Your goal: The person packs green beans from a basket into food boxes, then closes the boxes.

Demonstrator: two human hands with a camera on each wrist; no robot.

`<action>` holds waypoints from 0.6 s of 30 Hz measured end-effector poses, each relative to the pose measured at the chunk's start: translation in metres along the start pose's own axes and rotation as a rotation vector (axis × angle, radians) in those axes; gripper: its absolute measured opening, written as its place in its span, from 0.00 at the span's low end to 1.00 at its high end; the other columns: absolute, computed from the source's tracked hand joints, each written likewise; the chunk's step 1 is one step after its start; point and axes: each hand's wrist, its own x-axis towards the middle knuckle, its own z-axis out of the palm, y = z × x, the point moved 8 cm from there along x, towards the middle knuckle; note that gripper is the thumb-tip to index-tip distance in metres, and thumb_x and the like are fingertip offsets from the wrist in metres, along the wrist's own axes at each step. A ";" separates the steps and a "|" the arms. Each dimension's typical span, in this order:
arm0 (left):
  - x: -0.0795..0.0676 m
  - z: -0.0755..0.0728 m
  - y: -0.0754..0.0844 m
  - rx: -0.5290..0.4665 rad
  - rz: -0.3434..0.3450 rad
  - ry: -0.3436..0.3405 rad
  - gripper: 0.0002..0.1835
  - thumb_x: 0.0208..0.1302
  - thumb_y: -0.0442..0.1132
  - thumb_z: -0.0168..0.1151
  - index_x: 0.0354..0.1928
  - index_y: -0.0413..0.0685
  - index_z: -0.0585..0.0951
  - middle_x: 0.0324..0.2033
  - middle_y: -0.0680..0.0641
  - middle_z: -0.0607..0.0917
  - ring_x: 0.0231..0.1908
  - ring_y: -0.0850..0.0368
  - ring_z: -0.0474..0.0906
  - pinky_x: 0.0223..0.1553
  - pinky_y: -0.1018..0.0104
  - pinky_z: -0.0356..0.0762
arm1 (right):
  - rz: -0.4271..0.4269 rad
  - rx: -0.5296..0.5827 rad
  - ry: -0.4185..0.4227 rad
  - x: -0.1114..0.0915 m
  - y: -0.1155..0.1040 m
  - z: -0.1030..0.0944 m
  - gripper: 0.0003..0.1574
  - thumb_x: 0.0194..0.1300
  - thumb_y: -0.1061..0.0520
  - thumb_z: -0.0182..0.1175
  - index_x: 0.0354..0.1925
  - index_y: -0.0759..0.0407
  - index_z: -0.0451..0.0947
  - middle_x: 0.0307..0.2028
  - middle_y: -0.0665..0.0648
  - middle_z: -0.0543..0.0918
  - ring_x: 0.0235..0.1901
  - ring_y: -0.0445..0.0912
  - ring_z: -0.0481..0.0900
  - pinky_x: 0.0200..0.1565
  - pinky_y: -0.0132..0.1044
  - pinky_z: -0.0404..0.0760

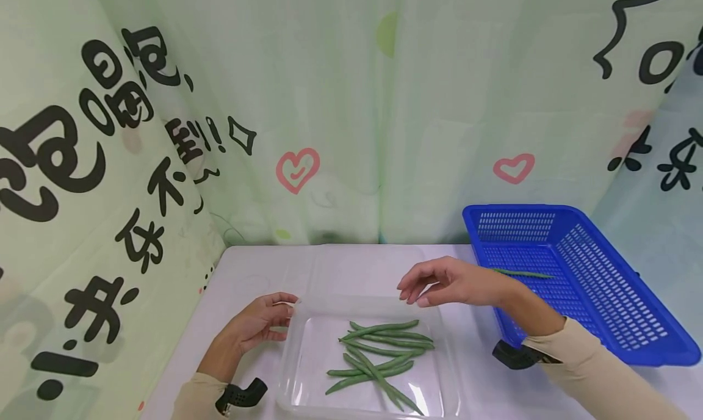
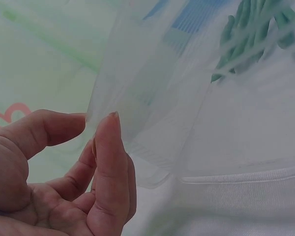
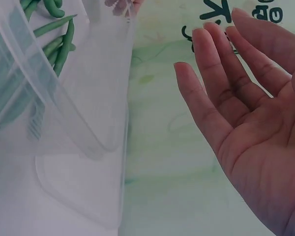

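A clear plastic box (image 1: 447,353) sits on the white table with several green beans (image 1: 379,365) in a loose, crossing pile inside. Beside its far left corner is the left hand (image 1: 269,322), fingers loosely bent, fingertips right at the rim. Above the far right corner hovers the right hand (image 1: 456,282), its fingers bent and nothing between them. The right wrist view shows that palm (image 3: 260,118) with the fingers spread apart. A blue slotted basket (image 1: 598,243) stands to the right, holding one visible green bean (image 1: 524,274); the right forearm hides part of it.
The table (image 1: 263,267) ends at a pale green curtain (image 1: 351,102) printed with hearts and dark lettering, which also runs along the left side. Black wrist cameras (image 1: 241,394) are strapped on both forearms.
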 end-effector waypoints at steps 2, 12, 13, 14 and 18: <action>-0.001 0.001 0.000 0.000 0.000 -0.001 0.22 0.70 0.36 0.61 0.61 0.34 0.71 0.38 0.49 0.80 0.37 0.56 0.79 0.33 0.65 0.83 | 0.021 -0.017 0.027 -0.007 0.001 -0.008 0.20 0.72 0.64 0.59 0.61 0.58 0.77 0.54 0.62 0.82 0.55 0.60 0.80 0.54 0.41 0.82; -0.001 0.001 -0.001 -0.001 -0.002 -0.001 0.22 0.71 0.37 0.61 0.62 0.34 0.71 0.38 0.49 0.80 0.38 0.56 0.79 0.33 0.65 0.84 | 0.040 -0.093 0.144 -0.044 0.012 -0.059 0.20 0.72 0.66 0.59 0.61 0.62 0.77 0.52 0.62 0.84 0.53 0.50 0.83 0.53 0.37 0.82; -0.001 0.001 -0.001 -0.001 -0.002 -0.002 0.22 0.71 0.36 0.60 0.62 0.34 0.71 0.38 0.49 0.80 0.38 0.56 0.79 0.33 0.65 0.84 | 0.035 -0.099 0.153 -0.048 0.013 -0.065 0.20 0.72 0.66 0.59 0.61 0.63 0.77 0.52 0.63 0.84 0.53 0.50 0.84 0.53 0.37 0.82; -0.001 0.001 -0.001 -0.001 -0.001 -0.001 0.22 0.71 0.36 0.60 0.62 0.34 0.71 0.38 0.49 0.80 0.38 0.56 0.79 0.33 0.65 0.84 | 0.038 -0.103 0.163 -0.051 0.015 -0.071 0.20 0.72 0.66 0.59 0.61 0.64 0.76 0.52 0.63 0.84 0.52 0.50 0.84 0.53 0.37 0.82; -0.001 0.001 0.000 0.000 0.000 0.001 0.21 0.72 0.35 0.59 0.62 0.34 0.71 0.38 0.49 0.80 0.37 0.56 0.79 0.33 0.66 0.83 | 0.077 -0.110 0.212 -0.067 0.024 -0.096 0.22 0.70 0.66 0.62 0.61 0.65 0.76 0.53 0.62 0.84 0.52 0.50 0.84 0.53 0.37 0.83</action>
